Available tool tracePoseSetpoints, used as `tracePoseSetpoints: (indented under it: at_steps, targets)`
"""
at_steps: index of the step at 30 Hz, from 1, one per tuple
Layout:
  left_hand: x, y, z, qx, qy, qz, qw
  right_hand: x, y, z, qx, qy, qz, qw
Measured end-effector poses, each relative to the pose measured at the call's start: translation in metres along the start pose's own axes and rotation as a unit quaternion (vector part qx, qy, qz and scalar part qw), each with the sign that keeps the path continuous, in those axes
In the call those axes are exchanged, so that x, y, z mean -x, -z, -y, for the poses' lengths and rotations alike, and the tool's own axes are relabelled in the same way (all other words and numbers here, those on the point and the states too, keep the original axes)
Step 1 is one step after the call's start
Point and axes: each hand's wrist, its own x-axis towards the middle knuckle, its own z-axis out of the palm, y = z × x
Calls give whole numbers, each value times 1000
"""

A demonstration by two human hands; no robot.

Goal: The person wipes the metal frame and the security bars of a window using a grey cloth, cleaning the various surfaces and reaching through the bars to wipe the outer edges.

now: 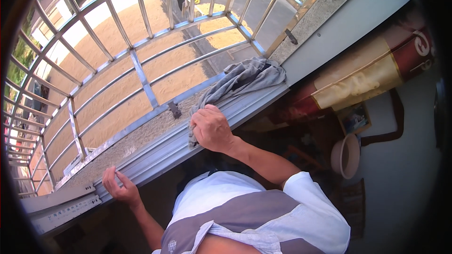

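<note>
My right hand [212,127] is closed around the near end of a crumpled grey cloth [252,75]. The rest of the cloth trails along the metal window track [165,148] up to the right end of the opening. At the left, my left hand [121,187] rests its fingertips on the track's inner edge. Its thumb stands apart from the fingers and nothing shows in it. Close by, the ends of white window sash frames [66,209] sit in the track.
Beyond the rough sill [129,145] a metal bar cage [145,77] juts out over sandy ground. A small dark bracket [174,109] sticks up from the sill. Inside, a red and gold curtain [358,84] hangs at the right, near a pale basin [346,156] and a picture frame [355,120].
</note>
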Motion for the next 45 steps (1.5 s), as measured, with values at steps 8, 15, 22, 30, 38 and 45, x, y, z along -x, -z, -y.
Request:
tracePoseSetpoints:
  at_steps: [8,15,22,30,38,45]
  targets:
    - [2,5,2,3,-3,10,1000,-4,19,-20,77,34,138,987]
    - [-2,2,-2,18,-10,22,1000,8,134,-169,353,-114,35,928]
    - [-3,4,-3,32,-17,14,999,-12,126,-133,316,-332,106,883]
    - [-12,0,-9,51,-18,25,998,2,73,-30,-621,-388,-29,680]
    - [-63,-21,-89,367,60,86,924,-48,50,39,-807,-232,60,540]
    - [-86,-42,-104,344,30,174,922,-44,22,72,-807,-267,128,512]
